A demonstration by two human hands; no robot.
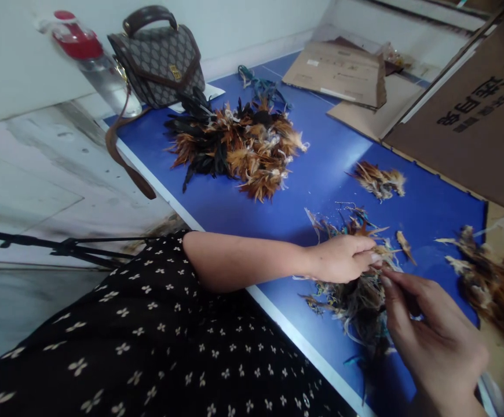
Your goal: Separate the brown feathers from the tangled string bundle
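Observation:
Over a loose heap of grey, brown and blue-green feathers (362,304), my two hands meet with their fingertips almost touching. My left hand (345,259) is closed in a pinch, and tan feather tips (386,253) stick out beside its fingers. Thumb and forefinger of my right hand (437,330) are pressed together at the same spot; whatever lies between them is too small or hidden to make out. One small tan feather (405,248) lies apart, just beyond the fingers. A small brown and white feather bunch (378,180) rests farther back.
A large pile of brown and black feather bunches (238,147) covers the far left of the blue table (321,182). Behind it stand a patterned handbag (160,63) and a red-capped bottle (99,72). Cardboard (464,110) borders the right side, with more brown feathers (495,284) near it.

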